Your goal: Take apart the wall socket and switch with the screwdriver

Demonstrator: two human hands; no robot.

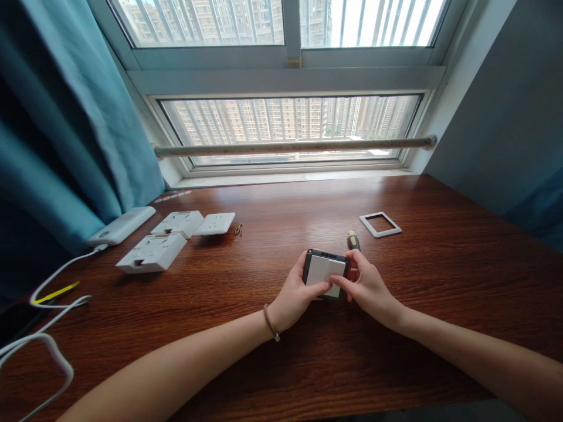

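Between both hands is a wall switch (317,269) with two white rockers in a dark frame, tilted up off the table. My left hand (295,296) grips its left side, thumb across the front. From the right, my right hand (372,290) closes on the other edge, with its thumb on the right rocker. Just beyond my right fingers lies a screwdriver (353,241) with a dark and yellow handle; its shaft is not visible. Farther right a white square frame (368,225) rests flat on the wood.
On the left stand white mounting boxes (152,253), a white socket panel (215,224) and several small screws (238,230). A white power bank (123,225) with a white cable (65,266) lies by the blue curtain (105,117). A yellow strip (57,292) is near the cable. The window is behind the brown table (264,363).
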